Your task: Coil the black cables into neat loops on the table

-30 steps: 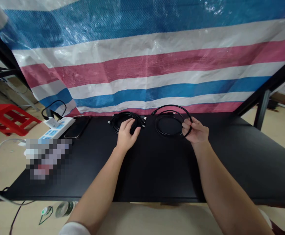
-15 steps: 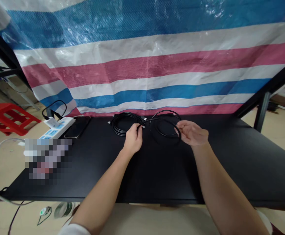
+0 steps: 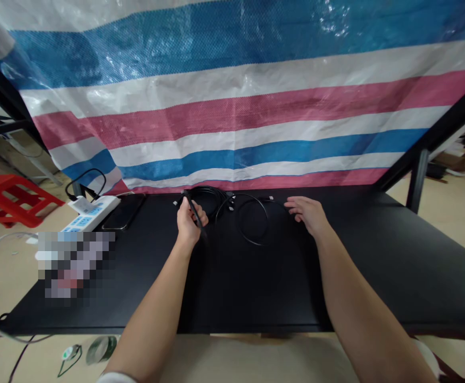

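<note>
Black cable sits gripped in the left hand.

Behind the counter, a big plastic tarp is showing wide stripes of blue, white and pink, with tiny woven squares all over. The counter is looking all black. On the counter, the cables are looking black too, with little white ends. At the counter's left end, a power strip is showing white with blue patches. Past that end, a stool is shining bright red.
</note>
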Motion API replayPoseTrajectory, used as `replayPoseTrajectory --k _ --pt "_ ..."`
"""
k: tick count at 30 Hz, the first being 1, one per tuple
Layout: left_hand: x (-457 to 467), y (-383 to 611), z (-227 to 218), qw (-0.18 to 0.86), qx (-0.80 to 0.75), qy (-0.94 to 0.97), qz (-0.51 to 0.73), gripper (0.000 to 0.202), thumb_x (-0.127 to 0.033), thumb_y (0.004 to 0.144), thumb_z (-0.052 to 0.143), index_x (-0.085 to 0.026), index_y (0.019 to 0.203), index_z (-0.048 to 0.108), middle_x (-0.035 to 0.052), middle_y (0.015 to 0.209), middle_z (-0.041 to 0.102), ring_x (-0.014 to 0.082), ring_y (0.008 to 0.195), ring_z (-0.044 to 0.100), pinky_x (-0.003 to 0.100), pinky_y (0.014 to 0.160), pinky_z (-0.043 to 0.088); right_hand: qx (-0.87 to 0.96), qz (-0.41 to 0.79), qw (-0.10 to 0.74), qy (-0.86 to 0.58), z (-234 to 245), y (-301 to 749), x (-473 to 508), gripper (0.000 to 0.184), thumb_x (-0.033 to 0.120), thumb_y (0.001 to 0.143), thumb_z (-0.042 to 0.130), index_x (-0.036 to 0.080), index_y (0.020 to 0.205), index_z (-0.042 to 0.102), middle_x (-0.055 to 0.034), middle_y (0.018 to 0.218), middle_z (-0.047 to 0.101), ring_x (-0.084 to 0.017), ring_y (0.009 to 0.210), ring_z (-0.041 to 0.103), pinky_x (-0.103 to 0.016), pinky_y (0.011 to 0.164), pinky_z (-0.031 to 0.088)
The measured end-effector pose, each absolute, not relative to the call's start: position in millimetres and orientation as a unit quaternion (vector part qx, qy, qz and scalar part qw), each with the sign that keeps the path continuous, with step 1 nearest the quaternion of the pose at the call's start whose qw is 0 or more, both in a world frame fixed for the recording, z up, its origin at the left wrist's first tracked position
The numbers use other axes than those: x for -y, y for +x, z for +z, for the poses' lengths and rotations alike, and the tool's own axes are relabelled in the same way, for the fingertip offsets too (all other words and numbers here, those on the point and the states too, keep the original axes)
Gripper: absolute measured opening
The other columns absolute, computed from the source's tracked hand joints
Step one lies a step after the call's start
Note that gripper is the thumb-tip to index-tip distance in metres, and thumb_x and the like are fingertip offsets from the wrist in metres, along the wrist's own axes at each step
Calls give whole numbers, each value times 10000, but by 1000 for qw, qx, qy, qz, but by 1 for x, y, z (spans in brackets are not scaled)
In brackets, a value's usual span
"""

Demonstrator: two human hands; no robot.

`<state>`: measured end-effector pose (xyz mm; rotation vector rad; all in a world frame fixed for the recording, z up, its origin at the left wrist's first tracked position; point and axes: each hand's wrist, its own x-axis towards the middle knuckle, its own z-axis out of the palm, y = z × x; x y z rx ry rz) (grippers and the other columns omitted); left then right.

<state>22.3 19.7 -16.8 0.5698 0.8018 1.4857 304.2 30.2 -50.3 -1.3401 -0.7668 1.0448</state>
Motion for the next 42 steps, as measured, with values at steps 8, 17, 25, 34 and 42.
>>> replayPoseTrajectory --k 8,17,25,34,42 --pt "-19 18 -14 655 -349 241 625 533 -564 872 393 -202 510 248 -86 432 158 48 315 161 168 316 192 520 450 500 -526 -53 303 -24 127 288 545 698 192 627 684 -11 524 611 -125 466 510 -261 461 393" --pt "-16 27 -18 604 -363 324 631 503 -502 804 595 -174 495 372 -82 387 273 30 302 244 150 327 211 820 150 263 -486 -67 252 -27 226 228 771 584 270 944 724 -59 925 698 -232 892 594 -418 830 481" --pt "-22 9 -9 549 -359 264 706 496 -519 808 581 -188 518 352 -89 394 261 41 286 261 169 318 246 686 89 406 -597 -78 291 -41 243 104 642 533 254 729 703 -60 742 639 -227 778 589 -358 716 491" --pt "-38 -46 -9 445 -401 188 778 538 -639 800 486 -209 530 309 -85 397 280 56 314 325 173 342 302 344 374 689 -517 -79 371 -41 247 233 612 554 244 531 321 63 408 370 -132 366 398 -285 380 362" --pt "-39 -66 -16 405 -415 169 797 426 -546 847 479 -218 597 371 -75 444 366 73 362 421 183 405 381 298 434 781 -336 -58 362 -20 197 125 527 515 221 522 343 75 449 258 -88 393 350 -250 449 383"
